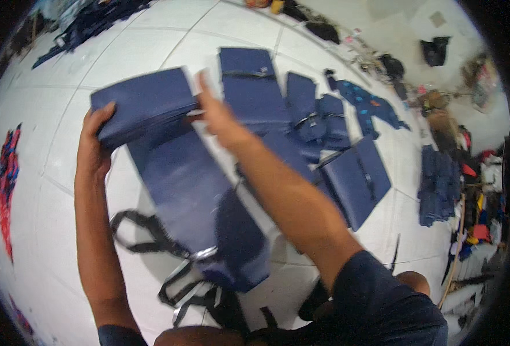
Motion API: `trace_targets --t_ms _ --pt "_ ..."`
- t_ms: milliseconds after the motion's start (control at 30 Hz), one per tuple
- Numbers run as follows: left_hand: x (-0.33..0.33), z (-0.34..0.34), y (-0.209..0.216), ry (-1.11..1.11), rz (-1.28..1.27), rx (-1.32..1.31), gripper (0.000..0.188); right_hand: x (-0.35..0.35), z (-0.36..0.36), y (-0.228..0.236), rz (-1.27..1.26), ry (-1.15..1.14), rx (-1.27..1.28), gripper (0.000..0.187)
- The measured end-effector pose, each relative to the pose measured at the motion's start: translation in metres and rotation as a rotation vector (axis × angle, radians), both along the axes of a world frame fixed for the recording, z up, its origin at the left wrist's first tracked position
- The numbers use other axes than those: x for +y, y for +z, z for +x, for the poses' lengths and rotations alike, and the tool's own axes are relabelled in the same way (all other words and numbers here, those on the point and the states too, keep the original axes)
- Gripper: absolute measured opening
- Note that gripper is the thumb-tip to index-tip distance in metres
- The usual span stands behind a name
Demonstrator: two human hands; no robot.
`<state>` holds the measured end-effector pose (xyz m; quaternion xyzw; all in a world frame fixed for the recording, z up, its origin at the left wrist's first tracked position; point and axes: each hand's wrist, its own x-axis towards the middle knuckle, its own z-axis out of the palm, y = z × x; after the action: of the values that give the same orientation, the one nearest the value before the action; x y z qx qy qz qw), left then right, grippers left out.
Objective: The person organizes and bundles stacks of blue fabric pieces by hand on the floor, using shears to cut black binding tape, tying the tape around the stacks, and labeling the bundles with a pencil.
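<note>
A navy blue, leather-like bag piece [191, 179] stretches from near my knees away from me, its far end folded over into a thick block. My left hand [96, 135] grips the left side of that folded end, thumb on top and the other fingers hidden behind. Against the right edge of the fold is my right hand [214, 112], fingers stretched and apart, slightly blurred. Black straps [142, 233] with a shiny, silvery piece trail from the near end of the bag.
To the right lie several more navy folded bags [356, 181] with black straps. Beyond them are a patterned dark cloth [370, 104] and a dark folded stack [438, 184]. A red patterned cloth [8, 190] lies at far left. Clutter lines the wall at right.
</note>
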<state>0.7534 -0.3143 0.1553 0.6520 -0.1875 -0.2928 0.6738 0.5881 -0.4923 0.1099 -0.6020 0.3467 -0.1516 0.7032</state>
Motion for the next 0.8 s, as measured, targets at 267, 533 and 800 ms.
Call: trace_targets --t_ms 267,533,800 --pt "0.054 -0.058 0.072 -0.399 -0.036 -0.07 0.089 0.037 -0.085 0.03 0.236 0.339 -0.274 0.118" --pt "0.057 -0.11 0.087 -0.576 0.187 -0.144 0.111 0.051 -0.168 0.037 -0.176 0.722 -0.135 0.08" --pt "0.048 -0.133 0.08 -0.795 0.248 0.008 0.112 0.104 -0.197 0.081 -0.044 0.74 0.184 0.103"
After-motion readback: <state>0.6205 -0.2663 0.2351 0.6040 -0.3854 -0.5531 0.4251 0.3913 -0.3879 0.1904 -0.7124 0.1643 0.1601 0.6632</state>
